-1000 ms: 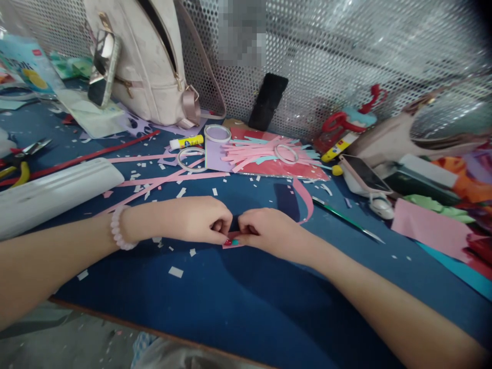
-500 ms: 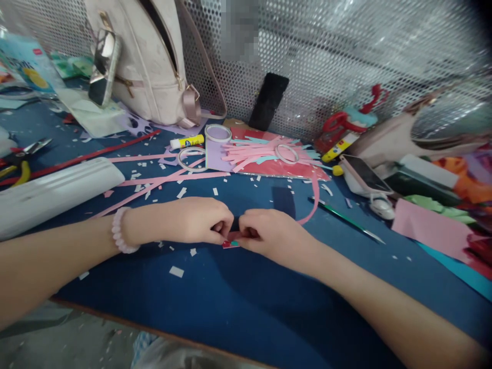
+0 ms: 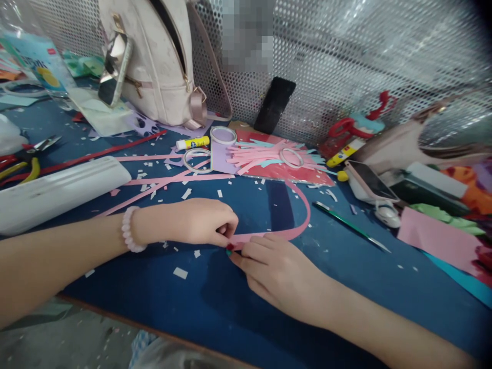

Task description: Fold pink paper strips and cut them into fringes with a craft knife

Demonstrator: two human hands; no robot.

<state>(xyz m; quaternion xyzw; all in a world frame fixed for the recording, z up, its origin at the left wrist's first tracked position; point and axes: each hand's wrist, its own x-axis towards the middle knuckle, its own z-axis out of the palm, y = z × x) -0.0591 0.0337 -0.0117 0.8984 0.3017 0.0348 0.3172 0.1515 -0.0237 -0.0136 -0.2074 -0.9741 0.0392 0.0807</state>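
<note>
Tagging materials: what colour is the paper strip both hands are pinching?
Pink. The paper strip arcs away from the left hand and right hand; head view.

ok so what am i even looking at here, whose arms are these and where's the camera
The camera sits on a person's head and looks down, so both bare arms are that person's own. The left hand, with a bead bracelet at the wrist, and the right hand meet at one end of a long pink paper strip, which arcs away over the blue table. Both pinch or press that end. Around them lie white paper scraps, more pink strips on a red sheet, tape rings, a glue stick, pliers, a backpack and phones.
</note>
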